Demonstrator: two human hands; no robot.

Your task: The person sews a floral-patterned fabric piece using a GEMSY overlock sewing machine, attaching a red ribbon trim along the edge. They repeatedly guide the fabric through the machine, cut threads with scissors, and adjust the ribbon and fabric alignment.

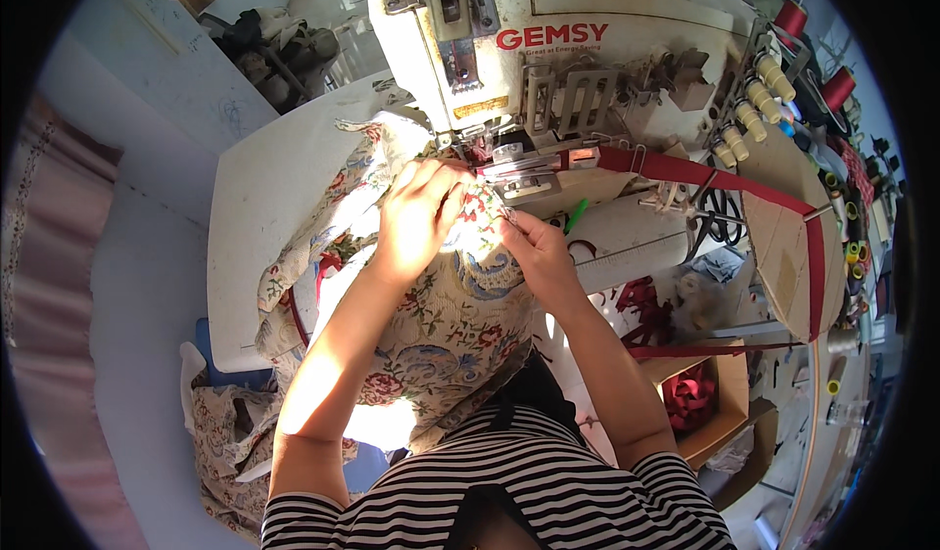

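Note:
A floral fabric [441,325], cream with red, green and blue motifs, drapes over the sewing machine's bed and down toward my lap. My left hand [421,207] bears down on it close to the needle area, fingers bent together and gripping cloth. At the fabric's right edge, my right hand [537,253] pinches the cloth between thumb and fingers. The sewing machine [460,80] stands just beyond both hands. Dark red binding tape [676,166] runs from the right into a metal guide [524,163] beside the needle. My fingers and strong glare partly hide the stitching spot.
Several cream thread cones [759,100] and red thread spools [789,18] stand at the right. Black-handled scissors [720,219] lie beyond my right hand. A cardboard box [729,393] holds red tape. More floral fabric [230,433] hangs at lower left, below the white table [245,227].

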